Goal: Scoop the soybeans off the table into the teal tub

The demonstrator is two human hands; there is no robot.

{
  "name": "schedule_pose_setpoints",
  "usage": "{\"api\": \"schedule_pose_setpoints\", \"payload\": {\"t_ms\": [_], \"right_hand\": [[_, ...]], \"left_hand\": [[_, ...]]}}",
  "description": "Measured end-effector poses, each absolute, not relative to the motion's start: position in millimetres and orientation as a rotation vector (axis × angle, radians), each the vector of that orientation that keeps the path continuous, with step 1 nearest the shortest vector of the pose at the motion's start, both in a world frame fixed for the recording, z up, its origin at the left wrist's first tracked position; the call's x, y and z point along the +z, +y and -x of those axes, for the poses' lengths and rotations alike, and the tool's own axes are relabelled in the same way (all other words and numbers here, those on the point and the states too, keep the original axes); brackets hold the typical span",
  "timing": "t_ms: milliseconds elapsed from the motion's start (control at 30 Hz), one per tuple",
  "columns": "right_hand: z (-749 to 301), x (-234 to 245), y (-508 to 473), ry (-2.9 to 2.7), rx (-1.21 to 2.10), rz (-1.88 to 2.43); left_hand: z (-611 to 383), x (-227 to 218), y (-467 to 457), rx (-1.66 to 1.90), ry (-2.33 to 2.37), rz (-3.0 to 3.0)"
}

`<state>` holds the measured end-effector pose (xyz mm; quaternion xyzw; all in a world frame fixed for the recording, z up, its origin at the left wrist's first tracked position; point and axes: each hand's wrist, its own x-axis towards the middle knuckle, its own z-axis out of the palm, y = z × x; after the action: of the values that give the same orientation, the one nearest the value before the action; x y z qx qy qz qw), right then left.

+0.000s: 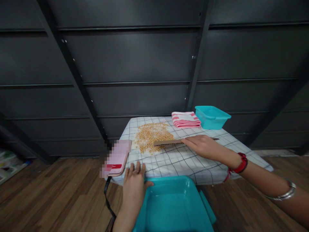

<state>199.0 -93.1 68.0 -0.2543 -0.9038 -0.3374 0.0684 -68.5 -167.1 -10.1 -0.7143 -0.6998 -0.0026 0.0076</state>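
Observation:
My right hand (201,146) is closed around a flat strip of cardboard (166,142), its corrugated edge showing. The strip's left end lies at the near right side of a spread heap of yellow soybeans (154,133), with whitish grains among them. My left hand (134,182) is at the table's near edge, on the left corner of a teal plastic basin (173,185). Its thumb lies over the basin's rim and its fingers reach onto the checked tablecloth (164,166). The basin sits against the near edge of the table, with its bare inside showing.
A folded pink-and-white towel (185,119) and a smaller turquoise tub (212,117) stand at the back right. A pink phone (118,158), partly blurred out, lies at the left edge. A dark panelled wall (135,58) rises behind the table, above a wooden floor (79,183).

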Motion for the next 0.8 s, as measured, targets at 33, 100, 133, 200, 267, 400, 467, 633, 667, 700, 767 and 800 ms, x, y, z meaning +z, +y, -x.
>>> {"api": "schedule_pose_setpoints", "payload": {"t_ms": [33,100,133,200,267,400,467,633,667,700,767,800], "right_hand": [[-197,65,-89,-2.721,-1.013,0.767],[-191,60,-79,-2.716,-1.004,0.769],[-187,59,-72,-2.712,-0.999,0.776],[-179,58,-60,-2.706,-0.986,0.809],[-171,61,-48,-2.7,-0.978,0.836],[-156,65,-31,-2.69,-0.967,0.889],[-151,64,-26,-2.688,-0.963,0.911],[-152,59,-33,-2.715,-0.951,0.878],[-154,58,-37,-2.717,-0.951,0.866],[-157,58,-42,-2.718,-0.95,0.855],[-162,58,-50,-2.724,-0.945,0.83],[-164,58,-53,-2.731,-0.941,0.815]], "left_hand": [[68,-10,-167,-0.009,-2.181,2.233],[68,-10,-166,-0.001,-2.184,2.232],[67,-9,-166,0.007,-2.194,2.231],[67,-8,-166,0.019,-2.212,2.231],[66,-7,-167,0.019,-2.209,2.229],[67,-7,-167,-0.004,-2.183,2.228],[68,-9,-167,0.002,-2.195,2.231],[71,-16,-166,-0.052,-2.146,2.228],[71,-16,-166,-0.067,-2.136,2.228],[71,-16,-166,-0.069,-2.137,2.228],[70,-14,-166,-0.046,-2.161,2.229],[69,-12,-167,-0.034,-2.175,2.229]]}}
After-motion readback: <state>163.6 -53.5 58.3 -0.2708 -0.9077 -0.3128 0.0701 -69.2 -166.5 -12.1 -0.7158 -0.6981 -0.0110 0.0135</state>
